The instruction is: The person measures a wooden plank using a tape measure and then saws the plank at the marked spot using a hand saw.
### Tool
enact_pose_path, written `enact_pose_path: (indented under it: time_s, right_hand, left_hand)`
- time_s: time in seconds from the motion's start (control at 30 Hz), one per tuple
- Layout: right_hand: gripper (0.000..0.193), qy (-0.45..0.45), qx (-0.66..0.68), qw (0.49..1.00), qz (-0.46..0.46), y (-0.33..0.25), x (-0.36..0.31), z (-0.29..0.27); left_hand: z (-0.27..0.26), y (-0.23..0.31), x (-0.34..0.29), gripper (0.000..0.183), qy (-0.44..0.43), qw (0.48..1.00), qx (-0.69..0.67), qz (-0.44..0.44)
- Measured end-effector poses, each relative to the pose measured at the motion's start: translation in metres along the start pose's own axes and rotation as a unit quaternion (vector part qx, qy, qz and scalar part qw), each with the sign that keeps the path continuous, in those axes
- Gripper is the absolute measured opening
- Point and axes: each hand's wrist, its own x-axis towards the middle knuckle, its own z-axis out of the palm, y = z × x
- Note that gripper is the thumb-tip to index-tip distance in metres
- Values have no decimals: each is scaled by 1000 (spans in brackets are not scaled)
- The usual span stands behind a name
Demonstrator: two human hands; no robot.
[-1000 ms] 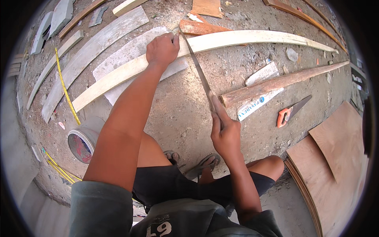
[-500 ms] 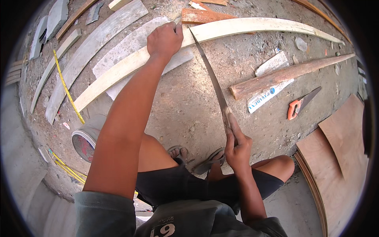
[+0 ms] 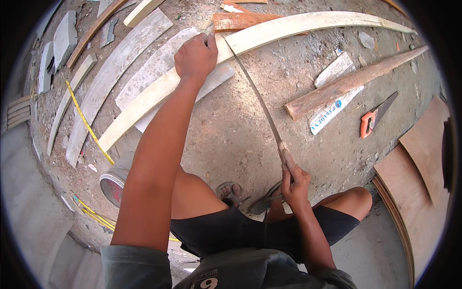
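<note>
A long, pale wooden plank [image 3: 144, 108] crosses in front of me, from the left up to the far right; it looks curved in this lens. My left hand [image 3: 196, 58] is closed over it near its middle, pressing from above. In my right hand [image 3: 295, 183] is the handle of a handsaw, closed in my fingers. The thin saw blade [image 3: 260, 98] slants away from me, its far end against the plank just right of my left hand. How deep it sits in the wood I cannot tell. Reddish-brown lumber [image 3: 240, 22] lies by the plank behind the cut.
A second saw [image 3: 370, 120] with an orange handle lies on the right, near a rough timber [image 3: 346, 89]. Plywood sheets [image 3: 404, 178] are stacked at the lower right. Left are a yellow tape measure [image 3: 83, 115], grey boards [image 3: 115, 77] and a bucket [image 3: 113, 188].
The saw has drawn back slightly toward me, and its blade now looks more edge-on. My left hand stays on the plank. The whole view has turned a little.
</note>
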Motion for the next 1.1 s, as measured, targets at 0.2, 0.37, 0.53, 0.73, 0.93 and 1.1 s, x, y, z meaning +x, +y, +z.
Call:
enact_pose_path:
  time_s: [0.2,0.37,0.53,0.73,0.93,1.1]
  right_hand:
    - [53,4,-20,1000,-9,16,135,57]
    - [52,2,33,999,-5,25,28,26]
    - [52,-12,33,999,9,25,32,25]
    - [43,-97,58,990,80,-6,153,54]
    - [44,-51,43,996,58,24,3,8]
    - [45,-17,42,999,28,-11,183,54]
  left_hand:
    - [8,22,-5,47,-20,999,-19,17]
    - [0,4,-1,46,-16,1000,2,1]
    - [5,4,-2,50,9,1000,-18,16]
    - [11,1,-9,51,-15,999,-24,13]
    - [0,-2,0,48,7,1000,-12,21]
    - [13,21,1,49,6,998,-44,33]
